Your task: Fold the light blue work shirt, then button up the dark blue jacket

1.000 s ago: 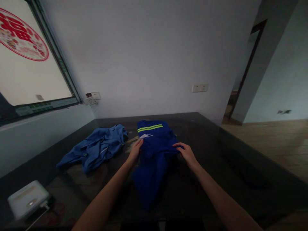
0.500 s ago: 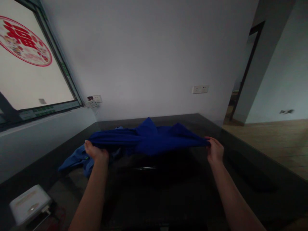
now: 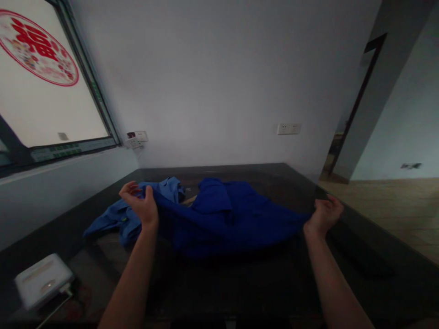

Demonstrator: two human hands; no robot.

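Note:
A deep-blue garment (image 3: 219,228) is stretched out sideways over the dark table, its folded flap or collar lying in the middle. My left hand (image 3: 142,208) grips its left end, with the cloth running between thumb and fingers. At the opposite end, my right hand (image 3: 324,217) has its fingers curled in on the drawn-out corner. The lower edge sags between both hands. Behind and beside my left hand lies a crumpled lighter-blue garment (image 3: 109,219), partly hidden by that hand and the deep-blue cloth.
The dark glossy table (image 3: 260,170) meets a white wall with sockets (image 3: 289,129). A white box (image 3: 44,278) with a cable plugged in stands at the near left. A long black object (image 3: 360,251) lies right of my right forearm. A window (image 3: 51,109) is at left.
Both hands have turned and moved a little farther apart, the right one outward. The deep-blue garment has spread from a bunched strip into a wider, lower-hanging sheet, uncovering more of the lighter-blue garment.

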